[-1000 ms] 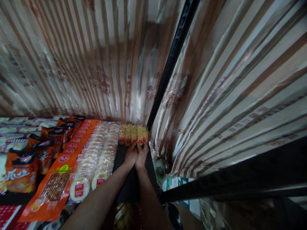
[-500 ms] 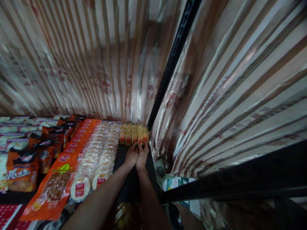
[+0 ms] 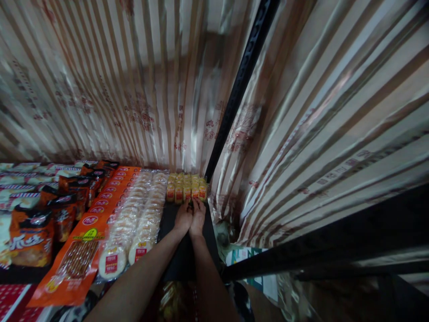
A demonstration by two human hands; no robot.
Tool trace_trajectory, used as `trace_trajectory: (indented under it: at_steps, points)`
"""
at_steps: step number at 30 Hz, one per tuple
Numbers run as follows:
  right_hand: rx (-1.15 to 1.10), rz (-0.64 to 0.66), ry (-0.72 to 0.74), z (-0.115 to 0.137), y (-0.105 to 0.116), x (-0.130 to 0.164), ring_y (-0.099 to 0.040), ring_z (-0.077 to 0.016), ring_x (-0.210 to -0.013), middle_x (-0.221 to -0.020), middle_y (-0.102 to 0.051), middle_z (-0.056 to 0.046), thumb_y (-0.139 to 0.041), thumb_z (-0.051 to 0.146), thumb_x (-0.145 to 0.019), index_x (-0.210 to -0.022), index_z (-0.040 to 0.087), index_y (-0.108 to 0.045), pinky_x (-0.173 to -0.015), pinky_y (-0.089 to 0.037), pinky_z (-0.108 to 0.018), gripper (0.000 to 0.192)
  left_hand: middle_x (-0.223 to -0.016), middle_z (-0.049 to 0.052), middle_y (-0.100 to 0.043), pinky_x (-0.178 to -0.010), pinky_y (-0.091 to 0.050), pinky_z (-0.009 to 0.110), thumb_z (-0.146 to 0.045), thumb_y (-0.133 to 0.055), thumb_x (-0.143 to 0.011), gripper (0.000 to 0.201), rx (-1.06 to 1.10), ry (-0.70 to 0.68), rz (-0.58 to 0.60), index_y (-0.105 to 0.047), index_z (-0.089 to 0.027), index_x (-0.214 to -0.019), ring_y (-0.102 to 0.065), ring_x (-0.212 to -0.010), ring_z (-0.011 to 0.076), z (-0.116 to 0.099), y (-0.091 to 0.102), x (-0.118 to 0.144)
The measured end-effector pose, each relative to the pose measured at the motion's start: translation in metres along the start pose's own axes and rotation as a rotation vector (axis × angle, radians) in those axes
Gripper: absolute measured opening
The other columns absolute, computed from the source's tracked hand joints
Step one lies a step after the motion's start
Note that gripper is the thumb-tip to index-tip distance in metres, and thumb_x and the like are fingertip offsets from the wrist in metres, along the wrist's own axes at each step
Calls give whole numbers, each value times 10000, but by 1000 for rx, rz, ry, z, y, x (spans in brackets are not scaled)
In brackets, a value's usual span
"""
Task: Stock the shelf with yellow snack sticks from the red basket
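Observation:
Both arms stretch forward over a black shelf (image 3: 184,264). My left hand (image 3: 184,216) and my right hand (image 3: 197,215) lie side by side, their wrists almost touching. Just beyond the fingertips stand several small yellow packs (image 3: 187,185) with red labels, set in close rows against the back. The fingers are bent and drawn together at the front of these packs; what they hold, if anything, is too small and dark to make out. Left of my hands lie rows of white round cakes (image 3: 112,264) in clear wrap.
Orange snack packets (image 3: 80,264) overlap in a row on the left, beside black-and-orange bags (image 3: 31,241). A black upright post (image 3: 231,116) and a black beam (image 3: 318,241) bound the right side. Striped plastic sheeting (image 3: 150,89) hangs behind.
My hands stay almost in place in front of the yellow packs, with slight finger movement. The view has shifted very little.

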State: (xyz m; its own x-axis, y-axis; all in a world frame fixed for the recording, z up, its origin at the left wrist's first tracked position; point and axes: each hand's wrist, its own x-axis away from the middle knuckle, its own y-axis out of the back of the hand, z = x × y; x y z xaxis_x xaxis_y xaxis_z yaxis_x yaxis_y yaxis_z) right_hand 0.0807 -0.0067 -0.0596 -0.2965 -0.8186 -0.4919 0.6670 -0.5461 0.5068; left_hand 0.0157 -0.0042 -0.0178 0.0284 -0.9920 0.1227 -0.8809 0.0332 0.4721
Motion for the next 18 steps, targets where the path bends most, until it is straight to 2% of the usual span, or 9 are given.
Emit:
trace_trajectory:
  at_steps: [4, 9, 14, 18]
  points:
    - [-6, 10, -4, -2, 1, 2, -453, -205, -1110, -1138, -552, -126, -424, 107, -774, -1084, 152, -614, -954, -391, -356, 367, -1155, 129, -602, -930, -390, 251, -81, -361, -807, 400, -85, -77, -2, -555, -100, -1156, -552, -1060, 157, -5, 2, 7]
    - [-42, 21, -10, 1, 7, 10, -475, -201, -1094, -1142, -558, -123, -431, 104, -761, -1090, 148, -601, -951, -398, -362, 372, -1072, 97, -645, -841, -424, 235, -100, -363, -811, 353, -147, -101, -8, -606, -140, -1064, -589, -968, 155, -9, 6, 22]
    - [-31, 61, -24, 13, 17, 21, -488, -208, -1079, -1134, -564, -131, -446, 103, -750, -1081, 131, -605, -933, -408, -356, 368, -1032, 91, -661, -806, -423, 226, -142, -370, -825, 330, -206, -53, -16, -620, -147, -1041, -596, -942, 160, -16, 15, 41]
    - [-26, 118, -88, 26, 28, 32, -521, -194, -1024, -1098, -577, -111, -447, 86, -734, -1039, 153, -624, -908, -425, -336, 359, -1032, 75, -663, -783, -425, 221, -174, -379, -824, 317, -231, -14, 1, -632, -170, -1016, -596, -935, 159, -15, 21, 58]
